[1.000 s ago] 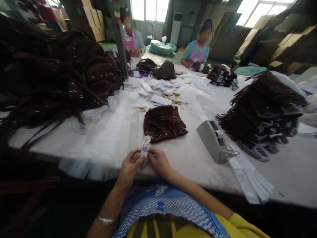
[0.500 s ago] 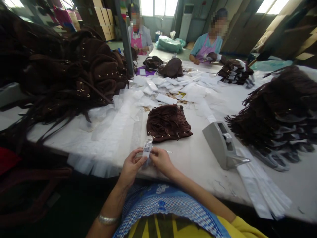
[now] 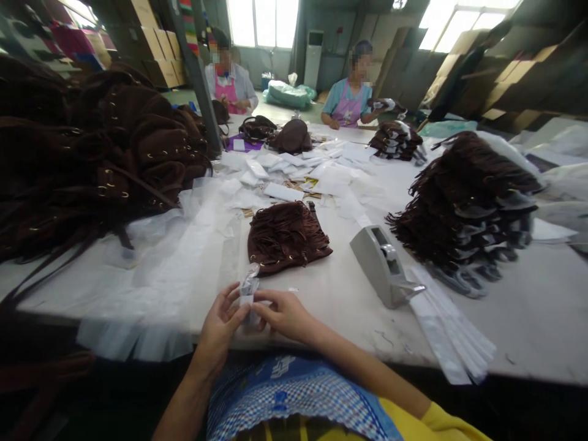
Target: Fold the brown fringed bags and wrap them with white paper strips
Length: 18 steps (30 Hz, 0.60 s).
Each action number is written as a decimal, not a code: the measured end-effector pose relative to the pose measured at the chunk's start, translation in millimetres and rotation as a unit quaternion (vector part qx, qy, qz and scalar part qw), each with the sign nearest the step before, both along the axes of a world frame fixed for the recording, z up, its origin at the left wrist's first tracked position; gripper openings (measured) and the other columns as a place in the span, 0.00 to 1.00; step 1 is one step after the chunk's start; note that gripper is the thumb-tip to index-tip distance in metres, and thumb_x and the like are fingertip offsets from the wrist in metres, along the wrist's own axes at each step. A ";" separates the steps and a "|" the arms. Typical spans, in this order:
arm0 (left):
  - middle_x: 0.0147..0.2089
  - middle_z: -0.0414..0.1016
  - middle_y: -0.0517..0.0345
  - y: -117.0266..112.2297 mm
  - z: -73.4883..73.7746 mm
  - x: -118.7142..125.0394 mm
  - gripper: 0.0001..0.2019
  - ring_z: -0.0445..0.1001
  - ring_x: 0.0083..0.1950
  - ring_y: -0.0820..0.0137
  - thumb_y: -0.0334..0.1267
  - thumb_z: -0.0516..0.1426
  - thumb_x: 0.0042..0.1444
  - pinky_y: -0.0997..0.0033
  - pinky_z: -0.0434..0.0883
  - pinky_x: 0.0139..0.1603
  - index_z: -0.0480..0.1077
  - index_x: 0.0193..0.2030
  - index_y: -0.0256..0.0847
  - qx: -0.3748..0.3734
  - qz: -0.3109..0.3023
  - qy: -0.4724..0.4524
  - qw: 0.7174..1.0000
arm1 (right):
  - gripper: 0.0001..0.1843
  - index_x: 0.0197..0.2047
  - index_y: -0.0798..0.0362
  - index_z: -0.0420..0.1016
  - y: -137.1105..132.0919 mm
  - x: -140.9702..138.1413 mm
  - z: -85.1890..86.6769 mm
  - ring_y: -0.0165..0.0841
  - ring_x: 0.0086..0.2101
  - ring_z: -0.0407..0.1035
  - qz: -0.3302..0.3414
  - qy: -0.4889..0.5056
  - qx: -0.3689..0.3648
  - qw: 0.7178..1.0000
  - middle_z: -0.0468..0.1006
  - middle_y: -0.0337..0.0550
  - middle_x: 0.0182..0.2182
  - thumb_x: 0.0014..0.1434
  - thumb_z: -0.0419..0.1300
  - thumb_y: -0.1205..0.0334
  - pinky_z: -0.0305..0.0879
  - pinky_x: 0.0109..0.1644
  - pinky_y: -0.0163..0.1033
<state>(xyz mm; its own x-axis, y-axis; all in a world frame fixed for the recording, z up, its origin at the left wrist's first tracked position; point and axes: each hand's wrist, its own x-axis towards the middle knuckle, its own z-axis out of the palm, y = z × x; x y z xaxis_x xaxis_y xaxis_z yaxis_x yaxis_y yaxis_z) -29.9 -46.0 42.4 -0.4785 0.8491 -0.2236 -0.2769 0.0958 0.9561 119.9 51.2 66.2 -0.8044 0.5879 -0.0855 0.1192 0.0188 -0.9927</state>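
My left hand (image 3: 222, 324) and my right hand (image 3: 281, 313) meet at the near edge of the white table (image 3: 349, 300). Both pinch a small white and clear wrapped piece (image 3: 248, 289) that stands up between the fingertips. Just beyond it lies a dark brown fringed suede piece (image 3: 285, 236), flat on the table, with the wrapped piece at its near left corner. A grey tape dispenser (image 3: 382, 264) stands to the right of my right hand.
A tall heap of brown bags (image 3: 87, 153) fills the left. A stack of fringed pieces (image 3: 463, 205) sits right. White paper strips (image 3: 452, 334) lie by the dispenser, clear plastic sheets (image 3: 156, 288) at left. Two people work at the far end.
My hands stay pinched on the wrapped piece, fingers shifting slightly. The view has swung a little, so everything sits lower and further left than before.
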 end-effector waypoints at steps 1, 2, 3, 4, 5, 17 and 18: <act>0.61 0.71 0.51 0.1 0.5 -1.7 0.30 0.75 0.54 0.62 0.46 0.67 0.49 0.69 0.72 0.51 0.66 0.58 0.48 -0.007 0.002 0.010 1.000 | 0.14 0.46 0.50 0.77 6.7 10.4 1.1 0.30 0.27 0.73 -0.044 -0.017 0.087 0.995 0.80 0.41 0.35 0.64 0.57 0.52 0.68 0.32 0.34; 0.61 0.71 0.51 0.3 0.7 -4.3 0.29 0.74 0.55 0.61 0.46 0.67 0.49 0.69 0.72 0.52 0.67 0.58 0.48 -0.017 0.008 0.023 1.000 | 0.12 0.43 0.50 0.78 15.0 22.0 1.9 0.32 0.29 0.74 -0.099 -0.032 0.168 0.980 0.80 0.42 0.34 0.65 0.56 0.54 0.70 0.37 0.36; 0.60 0.72 0.51 1.0 0.7 -7.6 0.28 0.74 0.56 0.60 0.47 0.67 0.49 0.69 0.72 0.52 0.69 0.57 0.47 -0.025 0.015 0.037 0.999 | 0.12 0.42 0.50 0.78 24.9 34.4 2.0 0.33 0.31 0.74 -0.159 -0.044 0.239 0.957 0.80 0.43 0.34 0.65 0.56 0.55 0.70 0.41 0.37; 0.60 0.72 0.52 2.4 0.6 -11.7 0.28 0.74 0.56 0.59 0.47 0.67 0.48 0.68 0.73 0.52 0.70 0.57 0.47 -0.032 0.020 0.052 0.998 | 0.11 0.42 0.50 0.78 36.0 46.7 1.2 0.35 0.35 0.74 -0.215 -0.056 0.298 0.928 0.80 0.45 0.35 0.66 0.56 0.57 0.70 0.45 0.39; 0.60 0.72 0.52 4.7 0.4 -16.5 0.28 0.73 0.57 0.58 0.48 0.66 0.49 0.67 0.72 0.53 0.70 0.57 0.47 -0.035 0.021 0.068 0.997 | 0.11 0.43 0.50 0.78 47.8 58.4 -0.5 0.37 0.39 0.74 -0.259 -0.067 0.347 0.899 0.80 0.46 0.38 0.66 0.55 0.58 0.69 0.49 0.41; 0.55 0.76 0.49 109.6 42.2 -83.2 0.29 0.74 0.53 0.58 0.50 0.63 0.51 0.61 0.69 0.56 0.72 0.58 0.41 0.042 -0.079 0.331 0.939 | 0.13 0.42 0.51 0.76 133.2 84.3 -40.8 0.41 0.47 0.68 -0.311 -0.160 0.471 0.810 0.74 0.51 0.44 0.58 0.53 0.73 0.67 0.54 0.46; 0.54 0.76 0.49 119.0 47.8 -87.4 0.29 0.74 0.52 0.58 0.51 0.63 0.50 0.62 0.69 0.54 0.72 0.57 0.40 0.049 -0.070 0.336 0.938 | 0.13 0.40 0.51 0.76 135.1 83.7 -36.7 0.41 0.46 0.68 -0.310 -0.154 0.472 0.811 0.75 0.50 0.43 0.58 0.53 0.72 0.67 0.53 0.45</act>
